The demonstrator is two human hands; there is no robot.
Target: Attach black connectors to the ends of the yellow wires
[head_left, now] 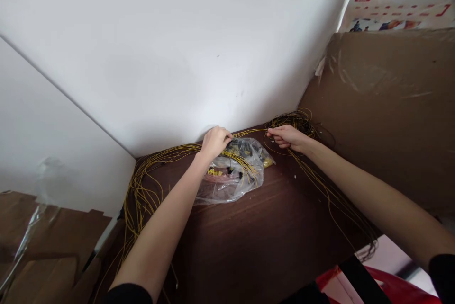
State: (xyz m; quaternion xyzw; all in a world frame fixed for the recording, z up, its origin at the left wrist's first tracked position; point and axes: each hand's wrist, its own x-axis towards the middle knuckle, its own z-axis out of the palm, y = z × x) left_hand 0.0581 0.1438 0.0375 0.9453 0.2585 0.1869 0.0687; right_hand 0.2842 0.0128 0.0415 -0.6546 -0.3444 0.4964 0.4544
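Note:
Thin yellow and black wires (174, 151) run in a loose bundle along the back of the dark brown table (284, 223). My left hand (215, 142) is closed around some of them, just above a clear plastic bag (227, 192). Small yellow and black parts show inside the bag, and cut wire ends lie across its top. My right hand (286, 137) pinches a few wires to the right of the bag, and a stretch of wire spans the gap between both hands. The fingertips partly hide what they grip.
A tangled wire coil (296, 121) sits in the back right corner. More wires hang over the right front edge. A white wall panel (177, 48) stands behind, a large cardboard box (387, 119) at the right, and brown cardboard (46, 247) at the lower left.

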